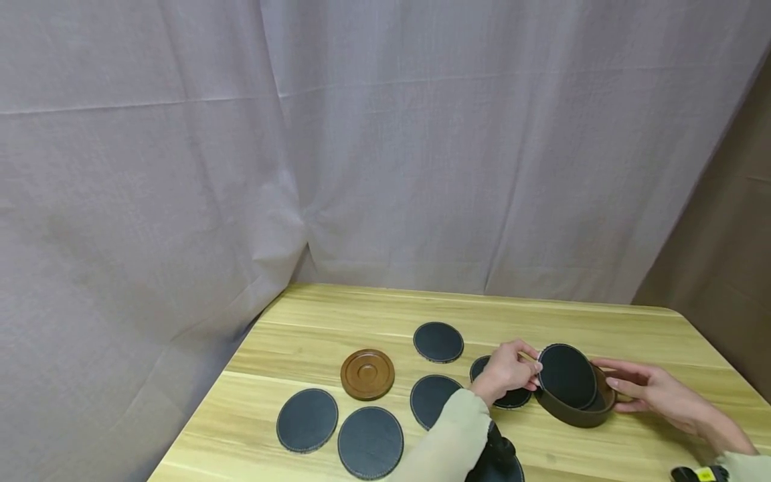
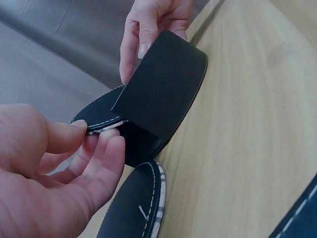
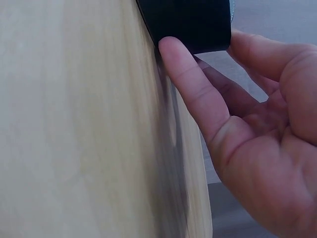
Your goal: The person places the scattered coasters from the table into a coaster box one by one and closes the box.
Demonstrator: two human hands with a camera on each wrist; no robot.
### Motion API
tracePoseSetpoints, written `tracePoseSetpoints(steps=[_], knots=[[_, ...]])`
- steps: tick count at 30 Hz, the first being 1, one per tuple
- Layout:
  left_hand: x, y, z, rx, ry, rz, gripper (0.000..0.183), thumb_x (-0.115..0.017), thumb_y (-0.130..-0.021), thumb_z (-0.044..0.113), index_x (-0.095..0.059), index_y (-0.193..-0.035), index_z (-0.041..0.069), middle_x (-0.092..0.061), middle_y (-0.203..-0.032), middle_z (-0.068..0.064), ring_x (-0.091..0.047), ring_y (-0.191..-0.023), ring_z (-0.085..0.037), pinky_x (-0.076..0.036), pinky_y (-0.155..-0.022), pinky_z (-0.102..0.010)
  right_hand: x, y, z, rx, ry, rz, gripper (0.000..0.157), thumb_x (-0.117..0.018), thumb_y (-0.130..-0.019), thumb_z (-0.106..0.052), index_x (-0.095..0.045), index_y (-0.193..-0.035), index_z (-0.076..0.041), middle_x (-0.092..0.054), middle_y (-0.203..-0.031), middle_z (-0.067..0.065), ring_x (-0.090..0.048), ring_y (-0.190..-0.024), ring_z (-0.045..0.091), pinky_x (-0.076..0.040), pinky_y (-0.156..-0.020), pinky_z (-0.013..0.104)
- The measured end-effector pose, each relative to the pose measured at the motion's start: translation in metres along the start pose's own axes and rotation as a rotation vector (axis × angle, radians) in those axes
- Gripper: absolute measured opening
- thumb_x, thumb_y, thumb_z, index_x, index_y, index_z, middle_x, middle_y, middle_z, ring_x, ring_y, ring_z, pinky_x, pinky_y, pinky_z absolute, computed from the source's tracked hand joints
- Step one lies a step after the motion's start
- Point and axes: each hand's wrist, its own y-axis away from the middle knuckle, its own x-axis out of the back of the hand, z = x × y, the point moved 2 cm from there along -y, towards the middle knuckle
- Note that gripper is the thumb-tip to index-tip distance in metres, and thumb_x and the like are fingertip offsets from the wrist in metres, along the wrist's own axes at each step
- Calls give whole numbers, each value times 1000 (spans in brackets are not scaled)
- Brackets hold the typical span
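Observation:
A round black coaster with pale edge stitching is pinched at its rim between the thumb and fingers of my left hand. It leans, tilted, over the mouth of a round, low-walled coaster holder, partly inside it. The left wrist view shows a gap in the holder's dark wall, beside the coaster. My right hand holds the holder from its right side. In the right wrist view, one finger lies against the outer wall near the table, with the thumb at the upper edge.
Another black coaster lies under my left hand, partly hidden. More coasters are spread over the wooden table to the left, around a brown round wooden disc. Grey cloth hangs behind the table.

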Motion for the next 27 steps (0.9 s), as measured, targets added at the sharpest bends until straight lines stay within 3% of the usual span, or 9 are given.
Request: tracePoseSetpoints(steps=[7, 13, 21, 27], knots=[[0, 0, 2, -19, -76, 5, 14, -73, -86, 2, -61, -87, 10, -64, -64, -3, -68, -57, -26, -60, -57, -36, 0, 0, 2, 12, -11, -14, 47, -37, -106, -3, -40, -150, -18, -57, -130, -28, -58, -116, -3, -58, -86, 35], [-1, 5, 6, -62, -239, 3, 15, -75, -85, 6, -62, -80, 11, -63, -63, 1, -62, -51, -13, -55, -50, -25, 0, 0, 3, 19, 2, -4, 47, -38, -105, -3, -44, -148, -22, -58, -129, -27, -60, -114, 0, -58, -85, 35], [-4, 10, 11, -70, -460, 6, 16, -78, -85, 18, -66, -74, 16, -64, -57, 4, -57, -46, -5, -46, -44, -16, 0, 0, 3, 25, -6, -10, 47, -38, -105, -3, -44, -148, -21, -59, -129, -26, -60, -114, 1, -58, -86, 35], [-1, 6, 16, -77, -516, 49, 15, -76, -87, 22, -70, -74, 19, -62, -56, 9, -53, -45, 0, -44, -46, -15, -1, 0, 2, 9, -22, -6, 47, -39, -105, -4, -44, -148, -22, -59, -129, -26, -61, -115, 2, -58, -87, 36]])
